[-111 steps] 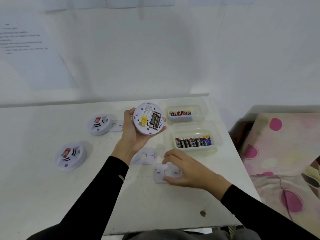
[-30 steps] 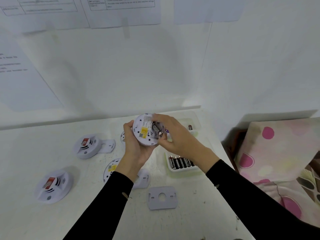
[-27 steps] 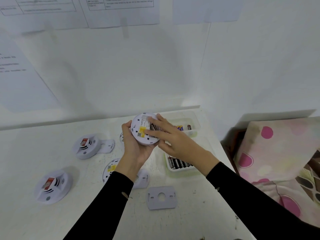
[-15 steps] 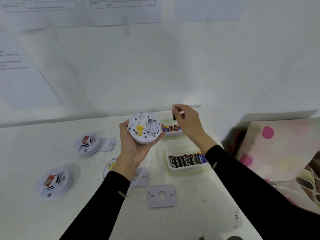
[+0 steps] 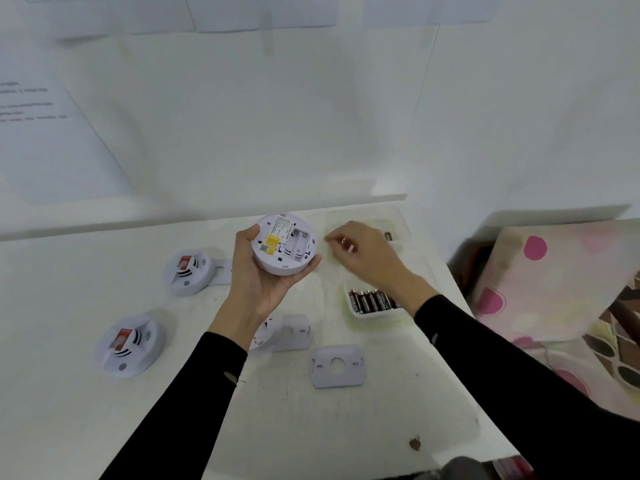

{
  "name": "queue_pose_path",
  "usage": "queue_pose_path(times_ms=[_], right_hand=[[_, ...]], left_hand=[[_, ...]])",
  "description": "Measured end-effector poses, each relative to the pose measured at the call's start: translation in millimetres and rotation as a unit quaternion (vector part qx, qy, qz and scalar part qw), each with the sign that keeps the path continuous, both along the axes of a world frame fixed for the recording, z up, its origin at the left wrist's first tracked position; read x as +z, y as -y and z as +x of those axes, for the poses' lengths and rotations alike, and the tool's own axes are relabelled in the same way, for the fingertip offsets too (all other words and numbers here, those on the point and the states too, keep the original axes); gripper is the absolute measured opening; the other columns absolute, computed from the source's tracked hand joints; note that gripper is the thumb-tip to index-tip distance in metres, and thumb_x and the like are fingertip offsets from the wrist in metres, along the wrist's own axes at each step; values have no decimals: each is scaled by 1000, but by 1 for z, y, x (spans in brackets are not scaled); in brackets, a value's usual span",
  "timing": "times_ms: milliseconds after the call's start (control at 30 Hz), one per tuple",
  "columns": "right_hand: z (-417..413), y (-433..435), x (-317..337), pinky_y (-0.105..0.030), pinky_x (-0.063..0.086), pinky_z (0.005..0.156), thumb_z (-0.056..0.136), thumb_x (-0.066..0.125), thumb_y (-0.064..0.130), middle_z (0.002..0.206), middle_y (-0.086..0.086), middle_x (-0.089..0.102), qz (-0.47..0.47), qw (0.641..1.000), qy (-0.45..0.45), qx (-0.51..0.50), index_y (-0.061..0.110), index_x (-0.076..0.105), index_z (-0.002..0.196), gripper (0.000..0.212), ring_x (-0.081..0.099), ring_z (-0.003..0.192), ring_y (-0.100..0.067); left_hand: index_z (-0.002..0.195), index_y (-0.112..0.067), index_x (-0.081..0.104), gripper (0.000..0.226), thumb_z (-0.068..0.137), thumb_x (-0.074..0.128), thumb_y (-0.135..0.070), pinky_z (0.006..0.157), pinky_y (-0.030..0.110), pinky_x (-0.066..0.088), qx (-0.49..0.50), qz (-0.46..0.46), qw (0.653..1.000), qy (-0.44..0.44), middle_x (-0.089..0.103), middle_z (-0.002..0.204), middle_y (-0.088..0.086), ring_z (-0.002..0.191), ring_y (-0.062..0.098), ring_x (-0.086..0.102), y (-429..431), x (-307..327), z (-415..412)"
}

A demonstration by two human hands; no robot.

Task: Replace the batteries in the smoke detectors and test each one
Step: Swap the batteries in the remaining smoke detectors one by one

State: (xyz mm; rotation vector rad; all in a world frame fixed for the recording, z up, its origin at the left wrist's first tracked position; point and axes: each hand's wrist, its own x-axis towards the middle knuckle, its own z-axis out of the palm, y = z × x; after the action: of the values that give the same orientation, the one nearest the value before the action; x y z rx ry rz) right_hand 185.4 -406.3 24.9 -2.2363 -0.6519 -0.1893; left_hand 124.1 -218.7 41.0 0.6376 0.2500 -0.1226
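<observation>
My left hand (image 5: 263,289) grips a round white smoke detector (image 5: 284,247) above the table, its back turned up. The battery bay beside the yellow sticker looks empty. To its right, my right hand (image 5: 367,258) hovers over the far clear tray (image 5: 398,220) with curled fingers that pinch a small battery (image 5: 343,241), blurred by motion. One more battery (image 5: 388,234) lies in that tray. The near tray (image 5: 360,315) holds a row of several batteries (image 5: 372,301).
Two detectors (image 5: 188,271) (image 5: 126,344) sit face up at the left; a third (image 5: 261,337) is partly hidden under my left forearm. Mounting plates (image 5: 336,366) (image 5: 294,332) lie near the table's middle. A dotted pink cloth (image 5: 554,271) lies past the right edge.
My right hand pulled batteries out of the detector, lifted away and came down over the far tray. The bay now shows empty. My left hand kept holding the detector.
</observation>
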Motion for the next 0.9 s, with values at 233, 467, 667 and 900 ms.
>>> queue_pose_path(times_ms=[233,467,667,900], right_hand=[[-107,-8,-32,-25,50,80,86,66,21,100,2,63,-124,973,-69,181,14,69,105,21,60,87,-11],[-133,3,-66,-23,37,86,71,74,39,117,2,52,-222,963,-103,115,20,57,116,52,46,99,-17],[-141,-29,-43,-20,39,88,71,75,34,111,8,52,-145,982,-92,79,23,54,113,48,45,100,-12],[-104,-129,-3,-14,37,92,74,79,27,112,15,53,-52,990,-85,96,20,54,114,48,47,108,-7]], left_hand=[[134,-10,55,56,97,48,-51,81,55,59,-11,43,999,-28,66,125,20,105,37,69,-23,3,-9],[129,-9,59,52,97,49,-48,89,56,56,-48,37,998,-21,66,126,20,118,39,62,-54,-3,-27],[125,-10,60,45,97,47,-42,94,59,51,-65,66,996,-9,69,123,18,117,38,63,-89,5,-38],[126,-10,61,44,100,44,-42,80,51,60,-35,175,984,-16,71,118,14,106,33,70,-170,12,-44]])
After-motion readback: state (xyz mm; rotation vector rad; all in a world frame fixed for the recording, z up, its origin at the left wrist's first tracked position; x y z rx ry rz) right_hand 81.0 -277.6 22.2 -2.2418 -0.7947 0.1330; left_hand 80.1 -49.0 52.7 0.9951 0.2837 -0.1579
